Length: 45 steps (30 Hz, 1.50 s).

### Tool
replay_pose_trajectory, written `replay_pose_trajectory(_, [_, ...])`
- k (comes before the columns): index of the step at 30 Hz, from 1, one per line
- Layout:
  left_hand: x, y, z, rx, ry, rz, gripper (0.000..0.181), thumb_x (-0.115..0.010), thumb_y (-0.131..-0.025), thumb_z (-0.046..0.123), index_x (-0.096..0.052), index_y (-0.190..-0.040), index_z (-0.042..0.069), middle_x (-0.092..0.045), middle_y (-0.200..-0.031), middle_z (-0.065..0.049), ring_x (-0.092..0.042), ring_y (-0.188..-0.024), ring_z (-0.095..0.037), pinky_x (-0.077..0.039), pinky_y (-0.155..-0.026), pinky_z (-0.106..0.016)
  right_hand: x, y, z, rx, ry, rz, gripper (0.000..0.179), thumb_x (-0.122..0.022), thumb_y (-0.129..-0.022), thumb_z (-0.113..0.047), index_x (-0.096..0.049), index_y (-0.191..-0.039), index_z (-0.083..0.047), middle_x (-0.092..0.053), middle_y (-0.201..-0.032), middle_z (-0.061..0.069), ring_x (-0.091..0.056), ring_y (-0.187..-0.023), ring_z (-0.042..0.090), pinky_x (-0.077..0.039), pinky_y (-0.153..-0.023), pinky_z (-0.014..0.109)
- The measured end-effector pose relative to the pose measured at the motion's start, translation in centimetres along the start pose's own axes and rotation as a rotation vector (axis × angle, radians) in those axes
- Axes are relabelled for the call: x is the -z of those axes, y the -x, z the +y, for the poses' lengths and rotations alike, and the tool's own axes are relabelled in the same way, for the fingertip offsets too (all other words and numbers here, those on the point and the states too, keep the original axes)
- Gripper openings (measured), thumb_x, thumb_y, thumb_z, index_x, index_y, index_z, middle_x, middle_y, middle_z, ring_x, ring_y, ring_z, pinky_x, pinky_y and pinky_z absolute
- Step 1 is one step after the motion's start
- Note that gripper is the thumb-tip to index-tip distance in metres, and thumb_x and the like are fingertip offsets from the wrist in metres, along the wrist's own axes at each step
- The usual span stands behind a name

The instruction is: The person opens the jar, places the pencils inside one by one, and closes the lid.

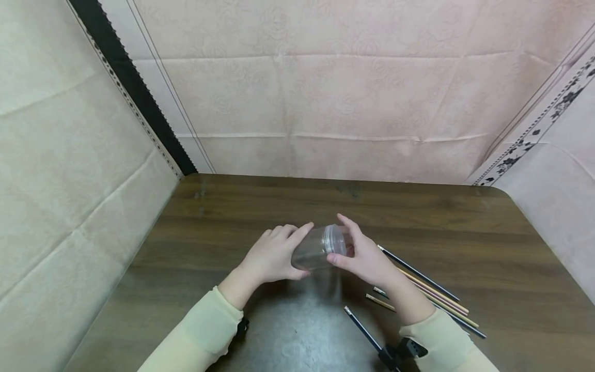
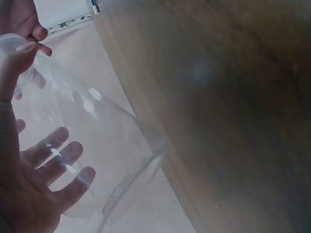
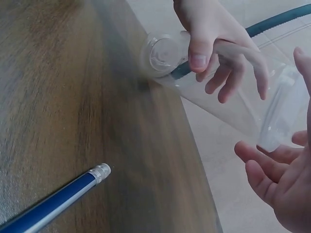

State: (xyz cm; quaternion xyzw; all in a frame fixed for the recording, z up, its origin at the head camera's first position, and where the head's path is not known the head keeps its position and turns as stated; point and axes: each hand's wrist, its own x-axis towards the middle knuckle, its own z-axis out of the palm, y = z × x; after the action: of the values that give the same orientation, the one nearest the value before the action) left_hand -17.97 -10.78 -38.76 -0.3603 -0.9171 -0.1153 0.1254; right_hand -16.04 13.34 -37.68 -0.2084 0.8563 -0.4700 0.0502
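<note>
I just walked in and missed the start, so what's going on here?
A person holds a clear cylindrical plastic jar tilted over a dark brown wooden table. The left grip is around the jar's body, and the right grip is around its translucent round plastic lid. The lid is on; I can't tell whether it's being turned. Several slim black and tan pencils lie loosely grouped to the right, and one blue pencil with a silver end lies apart from them.

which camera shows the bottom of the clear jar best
The right wrist view: the jar bottom faces that camera, its round, ringed shape visible. The left wrist view shows it large but at a steep slant. In the head view the left hand is at that end, and the circle cannot be made out.
</note>
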Motion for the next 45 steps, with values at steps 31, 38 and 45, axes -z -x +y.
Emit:
replay_pose_trajectory(31, [0.3, 0.2, 0.6, -0.033, -0.033, 0.016, 0.093, -0.075, -0.062, 0.062, -0.041, -0.138, 0.02, -0.06, -0.104, -0.003, -0.056, -0.09, -0.018, -0.047, -0.077, -0.035, 0.0, 0.4, 0.2, 0.037, 0.074, 0.067, 0.063, -0.075, -0.08, -0.03, -0.045, -0.132, -0.012, -0.054, -0.091, 0.005, -0.051, -0.075, 0.02, -0.047, -0.061, 0.029])
replay_pose_trajectory(38, [0.6, 0.1, 0.7, -0.027, -0.007, -0.031, 0.089, -0.074, -0.062, 0.061, -0.043, -0.137, 0.024, -0.06, -0.1, -0.001, -0.056, -0.088, -0.017, -0.047, -0.074, -0.033, 0.1, 0.6, 0.6, 0.038, 0.063, 0.049, 0.058, -0.076, -0.079, -0.026, -0.046, -0.128, -0.013, -0.053, -0.083, 0.006, -0.05, -0.073, 0.021, -0.045, -0.059, 0.028])
replay_pose_trajectory(45, [0.5, -0.2, 0.5, -0.045, 0.016, -0.031, 0.088, -0.075, -0.06, 0.059, -0.045, -0.135, 0.023, -0.06, -0.096, 0.001, -0.055, -0.085, -0.015, -0.048, -0.07, -0.031, 0.0, 0.6, 0.9, 0.054, 0.052, 0.044, 0.059, -0.076, -0.079, -0.024, -0.046, -0.128, -0.011, -0.053, -0.084, 0.007, -0.05, -0.074, 0.02, -0.045, -0.06, 0.027])
